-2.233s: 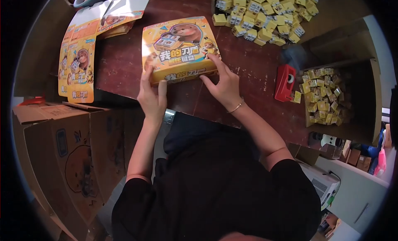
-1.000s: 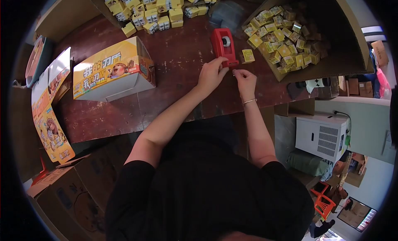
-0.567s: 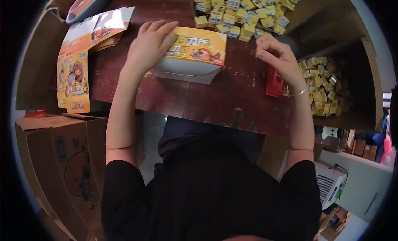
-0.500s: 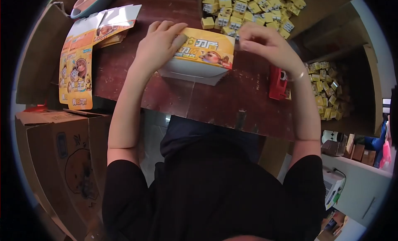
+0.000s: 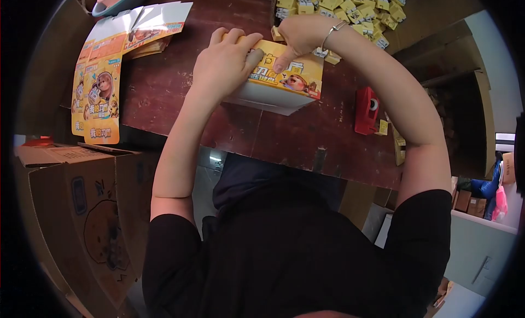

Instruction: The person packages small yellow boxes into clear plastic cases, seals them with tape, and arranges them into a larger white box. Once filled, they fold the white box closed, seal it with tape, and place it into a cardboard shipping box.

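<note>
A yellow cardboard box with printed characters and a cartoon animal stands on the dark red table, its white side facing me. My left hand is closed over the box's left end, thumb on the printed face and fingers over the far edge. My right hand reaches over the far side, its thumb pressed on the printed face; its other fingers are mostly hidden behind the box and the hand. Right of the box sits a red tape dispenser, with a small yellow box beside it.
Flat printed carton sheets lie at the left table edge. Many small yellow boxes are heaped at the back. A large brown carton stands below left, and an open brown carton at right. A pale blue-rimmed basin is at back left.
My right hand has moved from beside the box's right end to its far edge, thumb now on the printed face. In view, the box and my left hand sit slightly farther right.
</note>
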`<action>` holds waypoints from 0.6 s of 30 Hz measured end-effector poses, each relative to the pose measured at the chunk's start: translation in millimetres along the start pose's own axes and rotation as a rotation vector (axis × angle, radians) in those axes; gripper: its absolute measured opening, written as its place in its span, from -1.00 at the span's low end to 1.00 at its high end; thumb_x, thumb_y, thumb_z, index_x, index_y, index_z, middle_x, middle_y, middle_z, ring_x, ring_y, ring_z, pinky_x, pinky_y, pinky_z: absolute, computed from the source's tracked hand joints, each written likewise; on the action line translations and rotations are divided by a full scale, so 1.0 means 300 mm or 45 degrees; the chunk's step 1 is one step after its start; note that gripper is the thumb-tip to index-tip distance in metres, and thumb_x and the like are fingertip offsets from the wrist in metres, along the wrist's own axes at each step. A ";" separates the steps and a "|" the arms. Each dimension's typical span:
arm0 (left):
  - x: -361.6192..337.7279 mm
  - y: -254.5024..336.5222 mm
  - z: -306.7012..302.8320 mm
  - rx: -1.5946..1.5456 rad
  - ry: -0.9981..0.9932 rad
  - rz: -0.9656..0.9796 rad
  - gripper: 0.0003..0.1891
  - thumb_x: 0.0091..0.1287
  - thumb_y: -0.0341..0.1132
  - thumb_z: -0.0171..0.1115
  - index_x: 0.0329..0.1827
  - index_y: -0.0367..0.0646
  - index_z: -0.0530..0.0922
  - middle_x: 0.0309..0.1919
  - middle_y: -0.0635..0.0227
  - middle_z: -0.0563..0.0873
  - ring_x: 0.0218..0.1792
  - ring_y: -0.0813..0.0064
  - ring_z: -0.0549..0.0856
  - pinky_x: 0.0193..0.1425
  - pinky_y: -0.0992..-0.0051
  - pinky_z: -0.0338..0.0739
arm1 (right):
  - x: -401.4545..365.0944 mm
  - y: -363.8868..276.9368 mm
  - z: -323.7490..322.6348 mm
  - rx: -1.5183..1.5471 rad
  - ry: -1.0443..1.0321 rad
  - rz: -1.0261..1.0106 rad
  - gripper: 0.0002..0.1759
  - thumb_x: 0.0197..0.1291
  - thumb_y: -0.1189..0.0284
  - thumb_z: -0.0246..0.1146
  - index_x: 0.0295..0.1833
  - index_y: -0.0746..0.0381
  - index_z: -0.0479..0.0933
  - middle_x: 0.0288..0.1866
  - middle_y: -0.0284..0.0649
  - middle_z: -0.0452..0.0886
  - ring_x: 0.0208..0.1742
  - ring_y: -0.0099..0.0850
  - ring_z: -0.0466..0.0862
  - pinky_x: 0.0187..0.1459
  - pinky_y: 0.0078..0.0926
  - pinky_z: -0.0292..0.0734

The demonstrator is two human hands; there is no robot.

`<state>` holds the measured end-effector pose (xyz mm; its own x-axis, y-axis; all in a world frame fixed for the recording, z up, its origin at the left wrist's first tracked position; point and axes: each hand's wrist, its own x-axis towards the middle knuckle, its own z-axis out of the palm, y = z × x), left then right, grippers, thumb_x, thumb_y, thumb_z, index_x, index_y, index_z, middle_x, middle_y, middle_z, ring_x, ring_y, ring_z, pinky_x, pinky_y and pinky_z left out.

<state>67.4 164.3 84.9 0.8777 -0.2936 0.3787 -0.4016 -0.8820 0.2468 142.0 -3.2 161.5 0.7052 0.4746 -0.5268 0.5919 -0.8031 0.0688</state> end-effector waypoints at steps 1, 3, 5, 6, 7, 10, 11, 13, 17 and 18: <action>-0.005 0.001 -0.003 0.003 0.015 0.009 -0.64 0.36 -0.07 -0.01 0.16 0.15 0.53 0.01 0.35 0.59 0.20 0.19 0.48 0.04 0.24 0.61 | 0.007 0.027 0.016 0.005 0.002 0.004 -0.37 -0.15 -0.11 0.46 -0.52 0.32 0.56 -0.59 -0.21 0.57 -0.48 -0.31 0.59 -0.42 -0.36 0.47; -0.027 0.006 -0.011 0.007 0.029 0.010 -0.65 0.35 -0.07 0.00 0.15 0.15 0.53 0.02 0.35 0.59 0.20 0.19 0.48 0.02 0.25 0.61 | 0.014 0.103 0.057 0.043 0.007 -0.069 -0.38 -0.06 -0.14 0.40 -0.32 0.27 0.63 -0.50 -0.24 0.62 -0.44 -0.35 0.61 -0.37 -0.42 0.51; -0.060 0.015 -0.023 0.027 0.146 0.067 -0.65 0.31 -0.12 0.10 0.15 0.13 0.53 0.00 0.36 0.60 0.17 0.18 0.49 0.01 0.26 0.60 | 0.054 0.233 0.102 0.283 -0.060 -0.113 -0.25 -0.08 -0.25 0.34 -0.16 0.28 0.62 -0.34 -0.18 0.66 -0.31 -0.35 0.64 -0.28 -0.43 0.56; -0.086 0.016 -0.034 0.033 0.142 0.068 -0.65 0.31 -0.12 0.10 0.15 0.13 0.53 0.00 0.36 0.60 0.17 0.18 0.49 0.01 0.26 0.60 | 0.066 0.273 0.138 0.525 -0.130 -0.153 -0.09 -0.11 -0.36 0.28 0.00 0.30 0.60 -0.18 -0.12 0.69 -0.18 -0.35 0.67 -0.19 -0.44 0.60; -0.119 0.014 -0.048 -0.061 0.249 0.124 -0.62 0.29 -0.14 0.15 0.17 0.08 0.51 0.05 0.30 0.56 0.15 0.15 0.49 0.01 0.27 0.59 | 0.053 0.276 0.188 0.813 -0.132 -0.122 -0.12 -0.04 -0.34 0.24 0.05 0.27 0.58 -0.09 -0.14 0.66 -0.09 -0.40 0.63 -0.15 -0.48 0.57; -0.273 0.026 -0.038 0.083 0.829 -0.078 -0.40 0.27 -0.17 0.26 0.36 -0.08 0.30 0.22 0.10 0.39 0.11 0.13 0.51 0.02 0.28 0.56 | 0.062 0.218 0.417 1.441 -0.221 -0.270 -0.32 0.29 -0.14 0.08 0.21 0.22 0.50 0.15 -0.23 0.57 0.13 -0.51 0.52 0.03 -0.52 0.50; -0.362 0.041 0.013 -0.451 0.795 -0.425 -0.34 0.32 -0.12 0.22 0.42 -0.05 0.16 0.25 0.06 0.34 0.14 0.15 0.49 0.05 0.26 0.56 | 0.054 0.164 0.476 1.588 -0.235 -0.403 -0.36 0.34 -0.09 0.04 0.25 0.21 0.47 0.16 -0.24 0.58 0.15 -0.52 0.51 0.08 -0.53 0.47; -0.533 0.109 0.003 -1.518 0.521 -1.089 -0.21 0.37 0.01 0.17 0.50 0.01 -0.10 0.30 0.03 0.28 0.20 0.16 0.46 0.08 0.18 0.56 | -0.039 0.037 0.525 1.955 -0.124 -0.205 -0.39 0.39 -0.02 0.03 0.31 0.22 0.41 0.18 -0.24 0.57 0.20 -0.52 0.48 0.16 -0.52 0.41; -0.637 0.276 -0.143 -2.336 0.216 -1.278 -0.19 0.45 0.02 0.01 0.52 0.00 -0.31 0.35 0.05 0.25 0.18 0.15 0.47 0.09 0.07 0.57 | -0.097 -0.211 0.731 2.158 0.086 -0.145 -0.30 0.39 0.06 0.07 0.42 0.35 0.19 0.28 -0.03 0.46 0.31 -0.36 0.42 0.30 -0.43 0.30; -0.624 0.269 -0.169 -2.217 0.221 -1.208 -0.17 0.45 0.05 0.00 0.53 0.02 -0.35 0.37 0.08 0.25 0.26 0.16 0.43 0.11 0.11 0.55 | -0.132 -0.272 0.730 2.119 0.213 -0.225 -0.21 0.38 0.09 0.09 0.48 0.38 0.01 0.40 0.05 0.29 0.42 -0.27 0.28 0.37 -0.41 0.20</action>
<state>-142.5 166.9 79.1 0.9383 0.0948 -0.3326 0.2229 0.5693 0.7913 -19.8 -35.3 -8.7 0.7754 0.5367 -0.3328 -0.2881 -0.1684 -0.9427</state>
